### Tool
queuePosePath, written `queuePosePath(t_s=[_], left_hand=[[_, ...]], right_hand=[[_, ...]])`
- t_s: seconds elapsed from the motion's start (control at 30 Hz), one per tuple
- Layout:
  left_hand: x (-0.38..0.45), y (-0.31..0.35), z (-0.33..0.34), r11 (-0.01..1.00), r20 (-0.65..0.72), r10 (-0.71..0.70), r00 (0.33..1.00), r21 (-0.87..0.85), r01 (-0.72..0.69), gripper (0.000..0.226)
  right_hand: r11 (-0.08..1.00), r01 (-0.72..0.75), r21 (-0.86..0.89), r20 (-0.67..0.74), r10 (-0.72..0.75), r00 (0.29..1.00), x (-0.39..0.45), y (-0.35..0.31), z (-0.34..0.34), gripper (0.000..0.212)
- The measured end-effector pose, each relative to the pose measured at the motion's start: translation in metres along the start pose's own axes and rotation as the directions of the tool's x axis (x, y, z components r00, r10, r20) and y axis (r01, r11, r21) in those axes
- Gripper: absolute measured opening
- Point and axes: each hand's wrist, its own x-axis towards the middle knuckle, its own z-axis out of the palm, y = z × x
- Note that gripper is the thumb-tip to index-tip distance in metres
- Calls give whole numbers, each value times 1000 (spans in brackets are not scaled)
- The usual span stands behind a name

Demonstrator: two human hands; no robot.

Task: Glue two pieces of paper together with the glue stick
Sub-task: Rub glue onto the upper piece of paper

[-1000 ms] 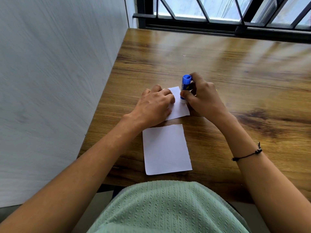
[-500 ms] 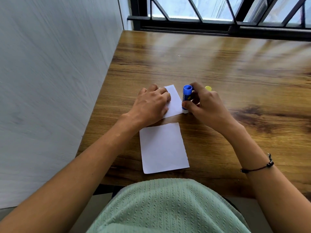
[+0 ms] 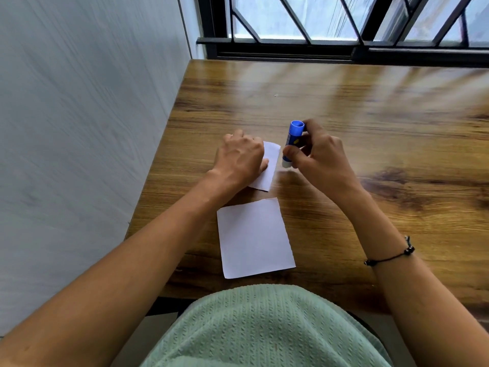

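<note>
Two white paper pieces lie on the wooden table (image 3: 344, 107). The far paper (image 3: 268, 168) is pressed down by my left hand (image 3: 240, 158), which covers most of it. The near paper (image 3: 255, 238) lies bare close to the table's front edge. My right hand (image 3: 317, 154) grips a blue glue stick (image 3: 292, 141) held upright, its lower white end just past the right edge of the far paper, at the table surface. The stick's blue end points up.
A grey wall runs along the table's left side. A dark window frame (image 3: 344, 53) with bars stands behind the far edge. My green-clad lap (image 3: 264, 329) is below the front edge. A black bracelet (image 3: 389, 256) circles my right wrist.
The glue stick has slid right, off the far paper's edge onto the table beside it. My left hand stays pressing the paper. The camera view has shifted slightly.
</note>
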Motion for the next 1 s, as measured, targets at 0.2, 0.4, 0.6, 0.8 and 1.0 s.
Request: queuePosePath(t_s=[0.2,0.4,0.6,0.8,1.0], left_hand=[[-6,4,0,998,-35,-39,999,38,41,35],[-9,3,-10,978,-49,-98,994,-190,87,33],[-16,2,-10,980,130,-92,987,-161,113,37],[-20,2,-14,974,167,-96,981,-187,127,39],[-21,1,-13,971,184,-103,977,-196,139,40]], right_hand=[[999,-20,28,-71,22,997,16,-4,7,26],[997,-24,67,-65,28,997,38,-5,21,28],[1000,5,27,-6,-5,1000,53,-3,34,26],[999,24,-41,22,-23,999,61,2,41,29],[996,44,-74,54,-40,998,61,2,43,29]])
